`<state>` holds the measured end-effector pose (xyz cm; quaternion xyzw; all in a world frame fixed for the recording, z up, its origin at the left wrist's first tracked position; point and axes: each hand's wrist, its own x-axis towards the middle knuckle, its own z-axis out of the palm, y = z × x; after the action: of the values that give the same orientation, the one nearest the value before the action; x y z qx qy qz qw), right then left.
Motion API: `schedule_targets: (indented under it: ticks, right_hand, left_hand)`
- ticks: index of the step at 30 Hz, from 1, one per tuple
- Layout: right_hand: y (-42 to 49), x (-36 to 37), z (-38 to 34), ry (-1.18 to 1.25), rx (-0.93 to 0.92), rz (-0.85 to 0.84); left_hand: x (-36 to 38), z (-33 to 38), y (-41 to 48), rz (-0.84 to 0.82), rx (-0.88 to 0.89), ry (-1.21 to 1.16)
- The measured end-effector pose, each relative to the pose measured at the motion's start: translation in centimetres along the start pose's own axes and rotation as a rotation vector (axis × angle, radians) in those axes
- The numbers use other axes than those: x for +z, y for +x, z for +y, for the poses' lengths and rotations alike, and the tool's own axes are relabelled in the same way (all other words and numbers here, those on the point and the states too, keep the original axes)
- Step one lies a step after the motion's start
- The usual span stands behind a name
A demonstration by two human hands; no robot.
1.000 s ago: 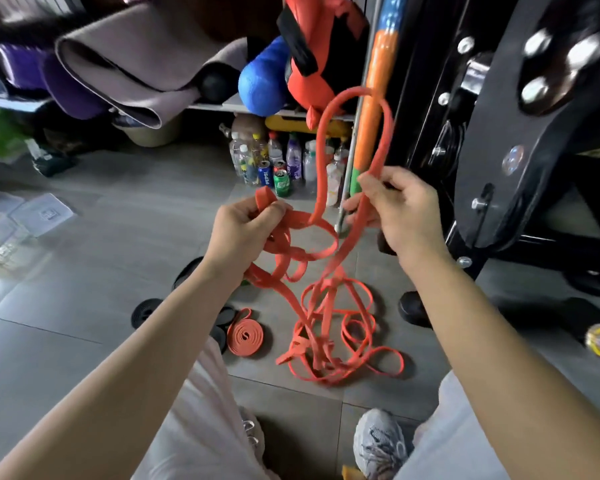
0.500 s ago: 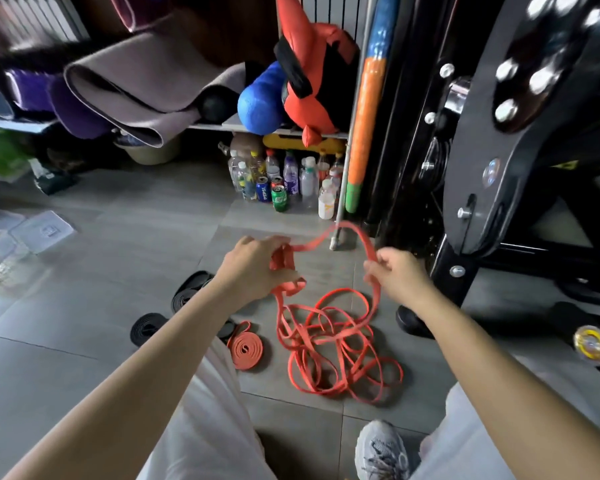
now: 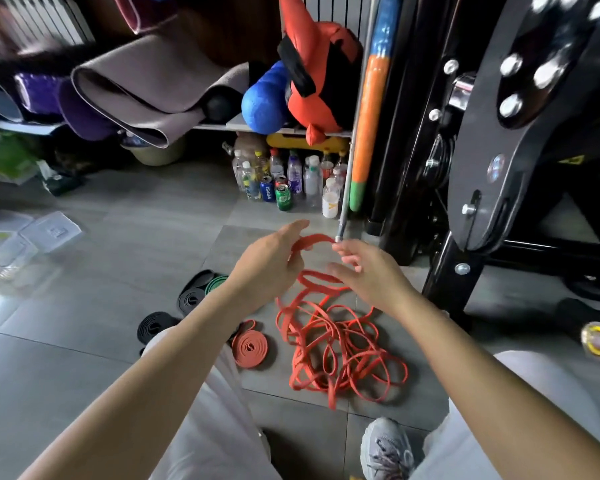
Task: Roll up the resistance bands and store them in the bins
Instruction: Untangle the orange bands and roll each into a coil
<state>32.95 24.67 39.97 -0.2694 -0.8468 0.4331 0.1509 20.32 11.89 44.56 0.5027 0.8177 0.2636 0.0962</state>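
A long orange resistance band (image 3: 336, 351) lies in a loose tangle on the grey floor tiles between my knees. My left hand (image 3: 269, 268) is shut on one end of it, and a short loop (image 3: 312, 240) arches up from that grip. My right hand (image 3: 368, 271) hovers beside it with fingers apart, its fingertips just at the loop's far end. A rolled orange band (image 3: 249, 348) sits left of the tangle. Rolled black bands (image 3: 153, 325) (image 3: 191, 299) and a green one (image 3: 217, 284) lie further left. Clear plastic bins and lids (image 3: 49, 230) rest at the far left.
Bottles and cans (image 3: 284, 185) stand under a shelf holding yoga mats (image 3: 136, 91), a blue roller (image 3: 264, 102) and a red bag (image 3: 312, 74). A black gym machine (image 3: 492, 174) fills the right side. A thin pole (image 3: 347, 188) leans nearby. My shoe (image 3: 385, 448) is below.
Both hands have dropped from chest height toward the floor. The raised band has fallen onto the pile. My right hand has let go and spread its fingers.
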Motion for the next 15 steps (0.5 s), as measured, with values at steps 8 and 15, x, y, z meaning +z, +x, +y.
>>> schedule_targets:
  ticks: [8, 15]
  right_hand:
    - [-0.6, -1.0, -1.9, -0.052, -0.227, 0.2]
    - [-1.4, 0.4, -2.2, 0.087, -0.117, -0.099]
  left_hand:
    - [-1.1, 1.4, -0.5, -0.07, 0.059, -0.122]
    - [-1.1, 1.2, -1.4, -0.068, 0.012, -0.398]
